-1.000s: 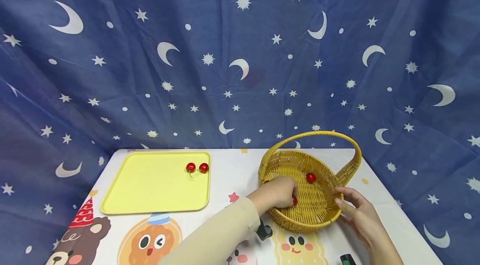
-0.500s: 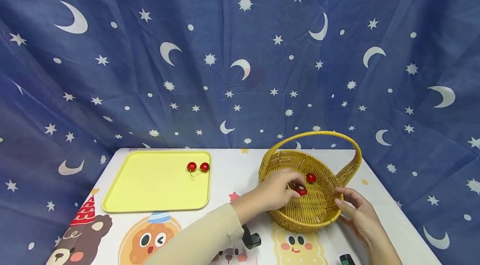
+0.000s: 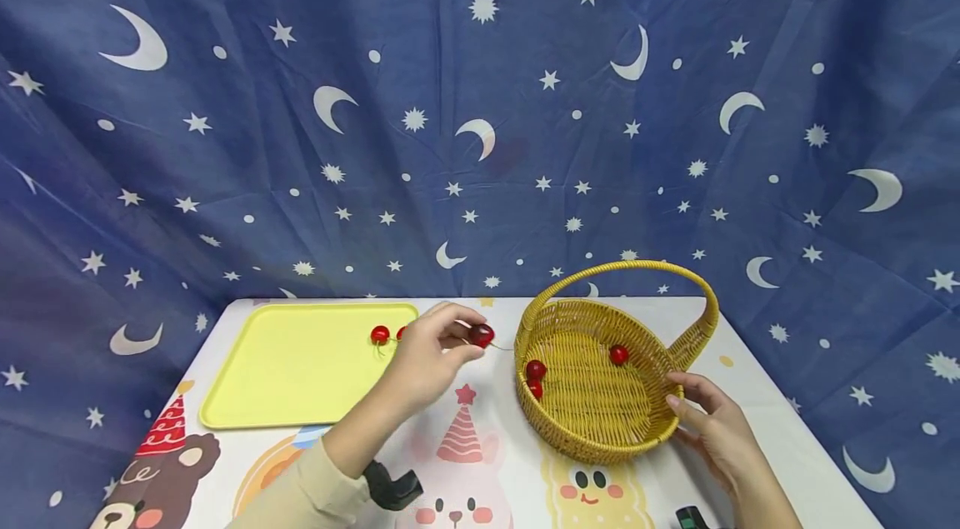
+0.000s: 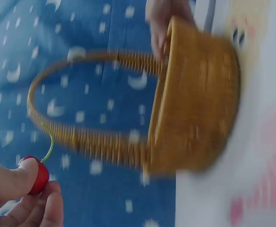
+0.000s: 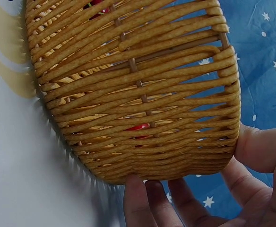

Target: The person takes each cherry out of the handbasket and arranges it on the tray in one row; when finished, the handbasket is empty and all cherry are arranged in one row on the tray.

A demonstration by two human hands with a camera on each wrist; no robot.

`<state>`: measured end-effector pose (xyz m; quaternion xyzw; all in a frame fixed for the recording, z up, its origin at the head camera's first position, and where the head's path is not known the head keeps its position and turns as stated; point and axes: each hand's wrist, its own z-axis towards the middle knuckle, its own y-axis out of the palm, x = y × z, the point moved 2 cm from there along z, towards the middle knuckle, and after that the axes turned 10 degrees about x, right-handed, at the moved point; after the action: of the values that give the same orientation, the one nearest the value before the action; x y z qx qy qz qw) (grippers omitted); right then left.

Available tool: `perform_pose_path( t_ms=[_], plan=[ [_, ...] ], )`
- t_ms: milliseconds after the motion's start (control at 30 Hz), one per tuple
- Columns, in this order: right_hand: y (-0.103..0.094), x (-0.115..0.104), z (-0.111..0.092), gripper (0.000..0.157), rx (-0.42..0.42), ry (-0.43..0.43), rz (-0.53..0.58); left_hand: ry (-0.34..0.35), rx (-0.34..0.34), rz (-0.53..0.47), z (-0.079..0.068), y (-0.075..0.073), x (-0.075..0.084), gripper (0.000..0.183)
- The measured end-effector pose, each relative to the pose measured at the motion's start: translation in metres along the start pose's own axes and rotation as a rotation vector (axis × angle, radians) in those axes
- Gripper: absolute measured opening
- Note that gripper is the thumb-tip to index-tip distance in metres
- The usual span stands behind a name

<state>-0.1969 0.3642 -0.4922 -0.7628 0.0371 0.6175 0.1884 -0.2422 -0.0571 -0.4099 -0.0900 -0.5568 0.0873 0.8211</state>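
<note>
My left hand pinches a dark red cherry between thumb and fingers, above the table between basket and tray. In the left wrist view the held cherry shows a thin green stem. With my right hand I hold the rim of the wicker basket, thumb and fingers on either side of it. Inside the basket, two cherries lie at its left side and one cherry toward the back right. Red bits show through the weave in the right wrist view.
A yellow tray lies at the left of the table, with a pair of cherries near its right edge, partly hidden by my left hand. Cartoon figures cover the white tablecloth. A blue star-and-moon curtain hangs behind.
My left hand has lifted a cherry out of the basket and moved left with it toward the tray. My right hand keeps its hold on the basket rim.
</note>
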Motion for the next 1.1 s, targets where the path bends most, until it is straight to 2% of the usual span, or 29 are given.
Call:
perform_pose_path(
  t_ms=[67,167,333,467,667,800,900,1100],
  plan=[
    [0.000,0.000,-0.001,0.037,0.000,-0.002,-0.004,-0.066,0.059,0.041,0.005,-0.022,-0.014,0.037],
    [0.000,-0.001,-0.001,0.041,0.005,-0.006,-0.007,-0.137,0.097,0.126,0.014,-0.052,-0.041,0.038],
    [0.000,-0.001,0.000,0.040,0.005,-0.007,-0.011,-0.194,0.102,0.259,0.024,-0.093,-0.083,0.036],
    [-0.001,0.001,0.001,0.036,0.006,-0.006,0.001,-0.208,0.084,0.342,0.029,-0.114,-0.110,0.035],
    [0.000,0.002,0.000,0.035,0.010,-0.006,0.016,-0.251,-0.013,0.408,0.035,-0.131,-0.132,0.035],
    [0.000,0.001,0.000,0.036,0.015,-0.001,0.011,-0.292,-0.084,0.442,0.039,-0.135,-0.141,0.035],
    [0.000,0.001,0.000,0.036,0.015,0.002,0.007,-0.298,-0.126,0.482,0.042,-0.137,-0.148,0.035],
    [0.001,0.001,0.001,0.039,0.020,0.002,0.000,-0.294,-0.158,0.517,0.044,-0.141,-0.159,0.029]
  ],
)
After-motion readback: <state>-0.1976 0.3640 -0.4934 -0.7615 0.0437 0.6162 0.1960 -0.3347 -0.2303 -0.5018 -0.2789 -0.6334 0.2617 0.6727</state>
